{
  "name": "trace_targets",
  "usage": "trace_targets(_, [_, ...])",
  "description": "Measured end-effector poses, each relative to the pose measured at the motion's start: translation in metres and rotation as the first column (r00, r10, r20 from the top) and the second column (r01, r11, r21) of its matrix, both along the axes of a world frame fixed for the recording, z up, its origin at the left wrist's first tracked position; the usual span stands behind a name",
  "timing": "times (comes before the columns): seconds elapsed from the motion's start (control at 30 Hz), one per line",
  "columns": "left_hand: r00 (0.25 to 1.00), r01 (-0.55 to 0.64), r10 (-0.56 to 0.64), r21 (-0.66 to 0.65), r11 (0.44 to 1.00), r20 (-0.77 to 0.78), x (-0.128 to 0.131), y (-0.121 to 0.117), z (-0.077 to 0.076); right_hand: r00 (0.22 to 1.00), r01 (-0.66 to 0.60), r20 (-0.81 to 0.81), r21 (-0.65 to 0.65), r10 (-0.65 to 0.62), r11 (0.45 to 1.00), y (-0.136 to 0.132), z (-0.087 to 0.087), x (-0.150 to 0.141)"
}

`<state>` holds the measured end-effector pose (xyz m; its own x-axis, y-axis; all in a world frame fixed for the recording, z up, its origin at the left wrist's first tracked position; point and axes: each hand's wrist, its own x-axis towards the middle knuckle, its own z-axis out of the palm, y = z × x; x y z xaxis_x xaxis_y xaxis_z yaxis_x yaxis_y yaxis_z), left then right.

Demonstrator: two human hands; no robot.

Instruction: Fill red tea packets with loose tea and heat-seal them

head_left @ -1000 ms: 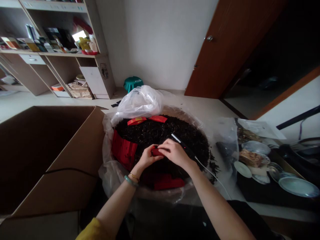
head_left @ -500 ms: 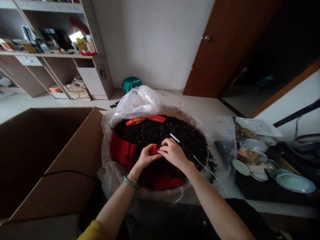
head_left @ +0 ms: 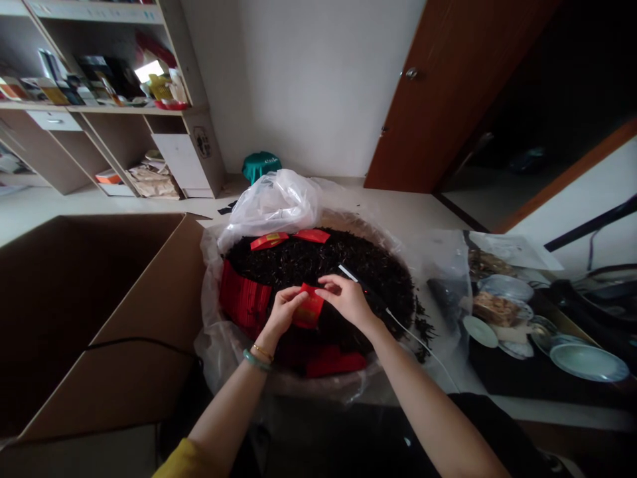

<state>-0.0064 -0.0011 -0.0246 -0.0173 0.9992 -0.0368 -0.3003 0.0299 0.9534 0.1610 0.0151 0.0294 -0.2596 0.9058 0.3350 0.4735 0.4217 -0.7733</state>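
A small red packet [head_left: 309, 311] hangs upright between my hands, a gold patch showing low on its front. My left hand [head_left: 285, 310] pinches its upper left edge between thumb and fingers. At the upper right corner, the thumb and fingertips of my right hand [head_left: 343, 297] grip the packet. Below lies a heap of dark dried leaves [head_left: 368, 255], looking like tea, in a round container lined with clear plastic [head_left: 212, 332]. A stack of red packets [head_left: 243, 299] rests left of my left hand, and more red packets [head_left: 336, 363] lie nearest me. Two filled-looking red packets [head_left: 269, 241] sit at the far side.
Partly behind my right hand is a flat black device [head_left: 354, 275] with a white cable [head_left: 423, 342]. An open cardboard box [head_left: 144, 312] stands left. Right are plastic bags, lids [head_left: 588, 362] and a dark mat. Shelves [head_left: 189, 156] and a brown door [head_left: 398, 133] are behind.
The red packet has turned from lying folded between my fingers to hanging upright with its front showing. My right hand's fingers have opened out slightly. The heap and stacks stay put.
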Motion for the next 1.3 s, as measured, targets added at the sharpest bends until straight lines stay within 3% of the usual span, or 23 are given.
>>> trace_targets(0.13, [0.996,0.038,-0.036,-0.019,0.999,0.085,0.001,-0.001,0.002,1.000,-0.007,0.010,0.036,0.006,0.999,0.001,-0.004,0.000])
trace_targets(0.37, [0.949,0.314,-0.305,-0.136,0.940,0.082,0.004,-0.004,0.001,1.000,0.015,0.023,0.082,-0.017,0.996,0.001,-0.008,-0.003])
trace_targets(0.47, [0.958,0.284,-0.271,-0.175,0.943,0.094,0.005,-0.003,0.000,0.997,0.055,0.042,0.100,-0.060,0.993,0.007,-0.008,0.002])
trace_targets(0.53, [0.969,0.241,-0.225,-0.184,0.953,0.106,0.006,-0.002,0.001,0.979,0.121,0.144,0.169,-0.146,0.978,0.013,-0.008,0.012])
trace_targets(0.6, [0.978,0.196,-0.178,-0.183,0.963,0.113,0.006,-0.001,0.002,0.905,0.196,0.328,0.243,-0.271,0.950,0.019,-0.010,0.024])
trace_targets(0.7, [0.984,0.153,-0.134,-0.170,0.974,0.121,0.006,-0.001,0.004,0.716,0.252,0.597,0.262,-0.362,0.931,0.023,-0.019,0.040])
trace_targets(0.8, [0.985,0.141,-0.123,-0.159,0.977,0.122,0.006,-0.001,0.004,0.632,0.244,0.681,0.278,-0.370,0.929,0.026,-0.030,0.047])
trace_targets(0.9, [0.985,0.146,-0.128,-0.163,0.976,0.115,0.006,-0.002,0.005,0.686,0.248,0.641,0.240,-0.345,0.939,0.030,-0.033,0.050])
trace_targets(1.0, [0.984,0.166,-0.150,-0.176,0.970,0.101,0.006,-0.002,0.004,0.841,0.217,0.482,0.117,-0.246,0.969,0.035,-0.023,0.054])
trace_targets(1.1, [0.980,0.198,-0.190,-0.176,0.964,0.059,0.006,-0.002,0.001,0.959,0.081,0.273,-0.002,-0.077,0.997,0.033,-0.006,0.055])
trace_targets(1.2, [0.968,0.251,-0.252,-0.165,0.954,0.014,0.006,-0.003,0.000,0.976,-0.089,0.188,-0.104,0.107,0.991,0.024,0.008,0.047])
trace_targets(1.3, [0.952,0.298,-0.304,-0.148,0.943,-0.022,0.006,-0.005,0.000,0.955,-0.162,0.220,-0.168,0.197,0.972,0.014,0.015,0.033])
